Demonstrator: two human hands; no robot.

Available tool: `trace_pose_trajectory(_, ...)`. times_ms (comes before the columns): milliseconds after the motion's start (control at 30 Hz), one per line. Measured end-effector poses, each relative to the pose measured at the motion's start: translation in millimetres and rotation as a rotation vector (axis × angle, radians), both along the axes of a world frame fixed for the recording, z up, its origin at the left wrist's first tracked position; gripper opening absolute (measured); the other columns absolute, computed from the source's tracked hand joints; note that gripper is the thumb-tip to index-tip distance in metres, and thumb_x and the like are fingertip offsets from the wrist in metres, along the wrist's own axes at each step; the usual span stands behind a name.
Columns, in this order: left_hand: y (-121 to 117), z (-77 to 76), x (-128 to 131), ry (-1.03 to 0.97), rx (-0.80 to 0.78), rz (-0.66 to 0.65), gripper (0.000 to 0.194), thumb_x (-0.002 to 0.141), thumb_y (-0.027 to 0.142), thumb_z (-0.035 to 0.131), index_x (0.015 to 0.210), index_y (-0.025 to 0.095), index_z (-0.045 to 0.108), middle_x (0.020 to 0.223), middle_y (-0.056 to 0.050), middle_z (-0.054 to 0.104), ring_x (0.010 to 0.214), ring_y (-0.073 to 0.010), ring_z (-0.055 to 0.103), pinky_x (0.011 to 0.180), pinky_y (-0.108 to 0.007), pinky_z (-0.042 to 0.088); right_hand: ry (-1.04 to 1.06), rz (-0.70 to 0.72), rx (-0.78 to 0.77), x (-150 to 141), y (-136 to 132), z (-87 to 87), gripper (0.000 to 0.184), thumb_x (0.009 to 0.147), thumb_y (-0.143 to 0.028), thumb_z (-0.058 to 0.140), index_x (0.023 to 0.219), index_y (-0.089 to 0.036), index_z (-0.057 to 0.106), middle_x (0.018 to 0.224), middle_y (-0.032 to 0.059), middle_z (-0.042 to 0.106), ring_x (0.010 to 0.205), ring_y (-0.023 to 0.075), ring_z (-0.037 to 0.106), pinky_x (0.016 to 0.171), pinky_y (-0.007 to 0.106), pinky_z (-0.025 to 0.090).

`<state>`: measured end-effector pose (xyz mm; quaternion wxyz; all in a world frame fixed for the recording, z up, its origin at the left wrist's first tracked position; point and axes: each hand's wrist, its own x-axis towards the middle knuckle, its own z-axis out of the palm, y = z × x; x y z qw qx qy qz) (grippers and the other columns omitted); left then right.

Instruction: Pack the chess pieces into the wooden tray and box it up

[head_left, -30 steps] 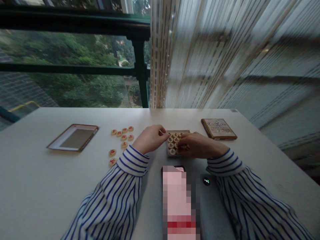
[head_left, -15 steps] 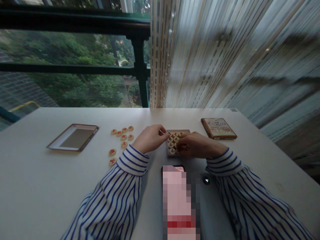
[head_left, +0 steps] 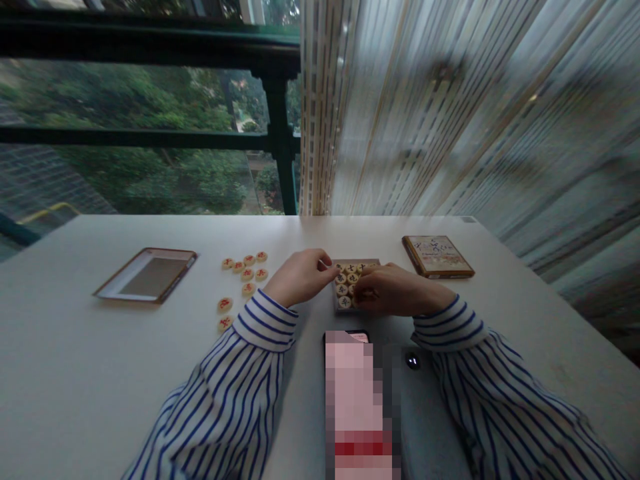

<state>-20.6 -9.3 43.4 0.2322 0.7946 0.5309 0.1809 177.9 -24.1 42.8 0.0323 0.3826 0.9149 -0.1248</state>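
Note:
Round wooden Chinese chess pieces (head_left: pixel 345 302) with dark characters lie in rows inside a shallow tray (head_left: pixel 356 261). My left hand (head_left: pixel 303 275) is at the tray's left side, fingers bent, its thumb and fingertips against the upper left edge. Over the tray's right half is my right hand (head_left: pixel 393 289), curled with fingers folded inward. It covers several pieces, and what its fingers hold, if anything, is hidden. Loose chess pieces with red characters (head_left: pixel 247 274) are scattered on the table to the left of my left hand.
An open, shallow box lid (head_left: pixel 147 277) lies at the left of the white table (head_left: pixel 100 373). A closed flat box with printed writing (head_left: pixel 439 256) is at the right. A phone (head_left: pixel 357 400) lies in front of me, beside a dark flat object with a round shiny spot (head_left: pixel 413 361).
Almost nothing differs. My right hand has shifted very slightly over the tray; my left hand and the loose pieces have stayed in place.

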Motion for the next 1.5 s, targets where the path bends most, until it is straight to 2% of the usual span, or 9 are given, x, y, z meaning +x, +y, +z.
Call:
trace_pose_trajectory(533,0,-0.4,0,-0.002,0.012,-0.012,0.032,0.075,0.044,0.048,0.084,0.018,0.063,0.083,-0.007,0.067,0.074,-0.0189,0.060,0.063,-0.028,0.043,-0.007,-0.020,0.045,-1,-2,1.4,0.015,0.074,-0.028,0.053,0.081,-0.020,0.062,0.082,0.0034,0.063,0.070,0.0148,0.055,0.061,0.025,0.036)
trace_pose_trajectory(767,0,1.8,-2,-0.015,0.014,0.001,0.032,0.075,0.044,0.049,0.085,0.017,0.064,0.084,-0.007,0.067,0.075,-0.0192,0.060,0.064,-0.028,0.044,0.014,-0.060,0.086,9,-2,9.4,0.020,0.077,-0.035,0.051,0.085,-0.019,0.061,0.082,0.0043,0.063,0.075,0.0161,0.055,0.065,0.026,0.037)
trace_pose_trajectory(933,0,3.2,-3,-0.035,0.045,0.010,0.032,0.076,0.044,0.047,0.084,0.018,0.063,0.083,-0.007,0.067,0.075,-0.0188,0.060,0.064,-0.028,0.044,0.017,-0.167,0.205,14,-1,18.1,0.018,0.080,-0.025,0.044,0.083,-0.018,0.061,0.080,0.0057,0.063,0.073,0.0157,0.055,0.065,0.026,0.036)
trace_pose_trajectory(1133,-2,9.2,-5,-0.042,0.112,0.051,0.030,0.078,0.040,0.045,0.083,0.018,0.064,0.084,-0.006,0.067,0.075,-0.0179,0.060,0.065,-0.028,0.043,0.050,-0.267,0.347,10,-5,28.2,0.019,0.081,-0.023,0.041,0.082,-0.018,0.060,0.078,0.0041,0.064,0.069,0.0150,0.054,0.063,0.026,0.034)
trace_pose_trajectory(1500,-8,29.2,-21,-0.135,0.229,0.112,0.029,0.079,0.040,0.046,0.085,0.018,0.063,0.083,-0.005,0.067,0.075,-0.0160,0.060,0.069,-0.027,0.045,0.222,-0.322,0.509,3,-13,35.6,0.022,0.083,-0.023,0.039,0.087,-0.017,0.059,0.081,0.0048,0.063,0.072,0.0150,0.052,0.068,0.027,0.033)
